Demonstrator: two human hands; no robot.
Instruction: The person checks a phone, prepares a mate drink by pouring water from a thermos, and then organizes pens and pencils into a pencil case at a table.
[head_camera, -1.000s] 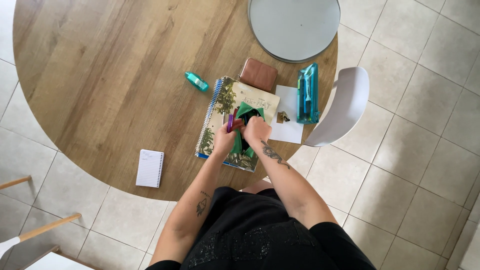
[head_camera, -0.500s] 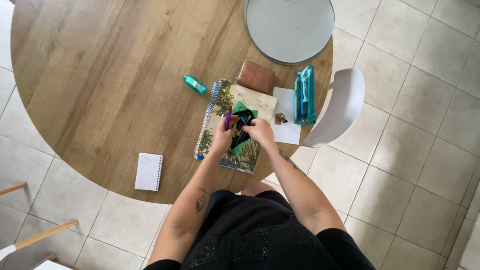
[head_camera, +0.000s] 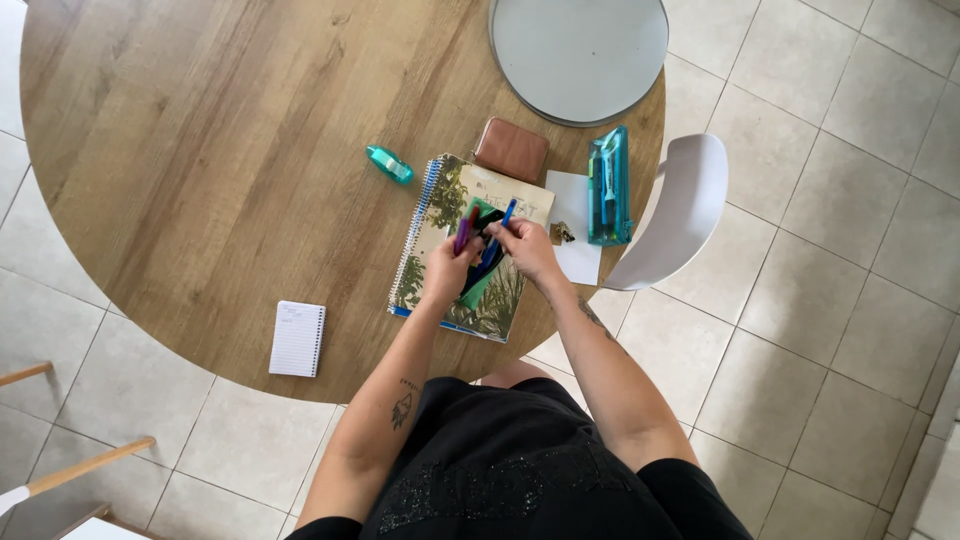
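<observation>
From the head camera, the left hand (head_camera: 445, 272) is closed around a purple pen (head_camera: 463, 230). The right hand (head_camera: 525, 250) pinches a blue pen (head_camera: 503, 222) just beside it. Both rest over a notebook (head_camera: 432, 215) under them, near the table edge (head_camera: 420, 375). Bare wood lies wide open left of the hands.

Single head-worn view, looking steeply down from well above, round wooden worktop (head_camera: 220, 150) filling upper left, tiled floor (head_camera: 830, 300) at right
</observation>
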